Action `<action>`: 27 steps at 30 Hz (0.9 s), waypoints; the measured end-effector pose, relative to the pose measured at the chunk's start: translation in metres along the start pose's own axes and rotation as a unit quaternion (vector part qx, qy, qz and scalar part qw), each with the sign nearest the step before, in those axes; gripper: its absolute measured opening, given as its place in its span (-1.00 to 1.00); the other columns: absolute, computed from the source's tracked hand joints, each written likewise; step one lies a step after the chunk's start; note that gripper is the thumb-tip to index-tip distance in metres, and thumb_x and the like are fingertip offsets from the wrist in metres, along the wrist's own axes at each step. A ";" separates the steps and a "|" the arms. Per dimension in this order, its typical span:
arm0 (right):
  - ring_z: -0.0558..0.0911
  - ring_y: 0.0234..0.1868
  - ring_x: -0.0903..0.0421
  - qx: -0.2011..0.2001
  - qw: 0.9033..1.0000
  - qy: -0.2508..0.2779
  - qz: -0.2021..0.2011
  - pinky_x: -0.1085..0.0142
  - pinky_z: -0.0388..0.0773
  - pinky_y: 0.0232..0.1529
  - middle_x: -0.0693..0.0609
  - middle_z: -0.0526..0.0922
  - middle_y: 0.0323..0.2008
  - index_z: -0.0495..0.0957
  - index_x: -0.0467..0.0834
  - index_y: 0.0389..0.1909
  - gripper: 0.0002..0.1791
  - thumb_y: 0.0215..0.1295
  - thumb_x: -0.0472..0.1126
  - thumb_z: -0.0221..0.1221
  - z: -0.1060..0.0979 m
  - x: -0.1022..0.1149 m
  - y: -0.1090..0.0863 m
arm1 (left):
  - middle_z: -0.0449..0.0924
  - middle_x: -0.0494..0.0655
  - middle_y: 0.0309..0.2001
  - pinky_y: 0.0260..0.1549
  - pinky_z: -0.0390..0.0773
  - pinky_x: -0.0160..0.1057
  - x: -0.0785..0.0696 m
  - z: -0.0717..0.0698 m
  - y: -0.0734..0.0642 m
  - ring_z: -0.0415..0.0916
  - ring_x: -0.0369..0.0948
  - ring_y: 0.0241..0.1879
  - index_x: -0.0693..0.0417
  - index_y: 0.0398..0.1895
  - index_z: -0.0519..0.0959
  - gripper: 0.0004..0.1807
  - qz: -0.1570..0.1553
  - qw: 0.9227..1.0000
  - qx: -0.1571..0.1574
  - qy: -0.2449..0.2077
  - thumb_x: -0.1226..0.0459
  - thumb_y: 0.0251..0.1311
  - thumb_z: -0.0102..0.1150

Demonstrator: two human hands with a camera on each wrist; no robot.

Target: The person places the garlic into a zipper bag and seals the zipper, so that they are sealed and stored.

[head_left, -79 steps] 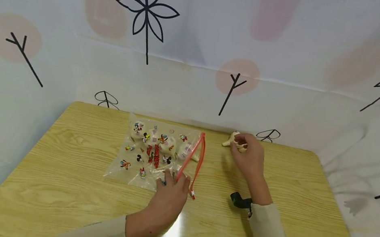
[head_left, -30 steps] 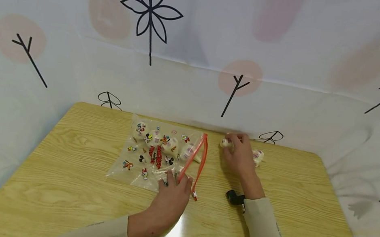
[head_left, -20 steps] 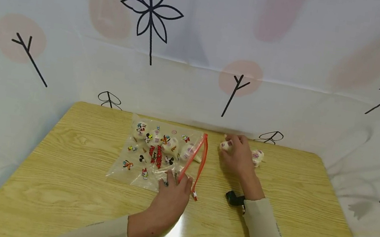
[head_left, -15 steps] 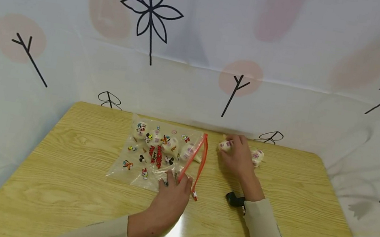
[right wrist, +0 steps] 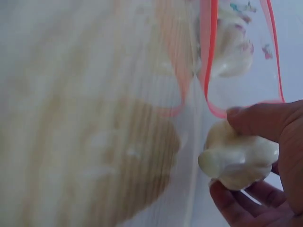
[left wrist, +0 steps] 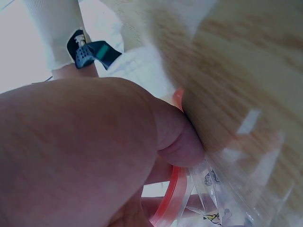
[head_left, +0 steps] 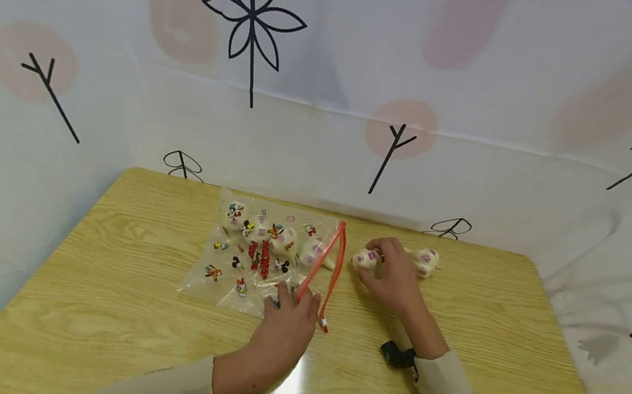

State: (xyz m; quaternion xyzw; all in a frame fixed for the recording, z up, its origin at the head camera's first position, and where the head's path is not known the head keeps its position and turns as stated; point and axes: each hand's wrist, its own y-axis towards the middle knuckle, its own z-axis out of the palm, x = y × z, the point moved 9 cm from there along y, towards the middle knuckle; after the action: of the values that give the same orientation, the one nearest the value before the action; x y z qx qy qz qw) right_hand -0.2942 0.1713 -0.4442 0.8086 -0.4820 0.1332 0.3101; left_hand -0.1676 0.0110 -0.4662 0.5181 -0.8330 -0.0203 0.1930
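"What's leftmost on the table [head_left: 110, 261]?"
"A clear printed bag [head_left: 198, 280], close to the back edge, with several garlic bulbs [head_left: 284, 243] inside."
"And the left hand [head_left: 285, 337]?"
"Fingers spread over the bag's near side, by the red strip [head_left: 321, 259] at its mouth; whether they pinch the plastic, I can't tell."
"Further right?"
"The right hand [head_left: 395, 284], gripping a single bulb [head_left: 366, 259] between thumb and fingers, just beside the bag's mouth."
"Past that?"
"Another bulb [head_left: 427, 263], near the back edge, right of its middle."
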 end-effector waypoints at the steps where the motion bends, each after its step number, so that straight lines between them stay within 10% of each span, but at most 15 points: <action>1: 0.57 -0.10 -0.09 0.005 1.000 0.004 -0.006 -0.02 0.59 -0.09 -0.21 0.59 0.03 0.54 -0.29 0.10 -0.48 0.17 -0.29 0.53 0.001 0.002 -0.001 | 0.56 0.02 0.13 -0.19 0.75 0.10 0.000 0.000 0.000 0.64 0.26 0.14 -0.06 0.36 0.63 -0.58 0.000 1.000 -0.001 0.000 0.21 0.48 0.23; 16: 0.59 0.12 0.05 0.072 0.985 0.102 -0.119 0.05 0.64 0.13 -0.02 0.60 0.10 0.56 -0.19 0.09 -0.46 0.10 -0.35 0.57 0.019 0.050 -0.009 | 0.55 0.04 0.13 -0.16 0.75 0.13 0.000 0.002 0.003 0.63 0.30 0.16 -0.03 0.37 0.62 -0.58 0.000 1.000 0.014 -0.006 0.19 0.50 0.21; 27: 0.59 0.21 0.01 0.097 0.981 0.118 -0.116 0.05 0.64 0.23 -0.09 0.56 0.20 0.52 -0.26 0.22 -0.38 0.14 -0.38 0.52 0.031 0.055 -0.012 | 0.54 0.05 0.10 -0.20 0.75 0.12 0.001 -0.003 0.001 0.64 0.29 0.13 0.02 0.32 0.63 -0.58 0.000 1.000 -0.007 0.000 0.21 0.43 0.28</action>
State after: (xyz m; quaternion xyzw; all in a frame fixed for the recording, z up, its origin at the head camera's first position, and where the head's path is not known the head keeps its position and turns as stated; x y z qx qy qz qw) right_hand -0.2594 0.1174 -0.4448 0.8638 -0.3296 0.2375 0.2980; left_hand -0.1680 0.0111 -0.4632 0.5169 -0.8328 -0.0263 0.1965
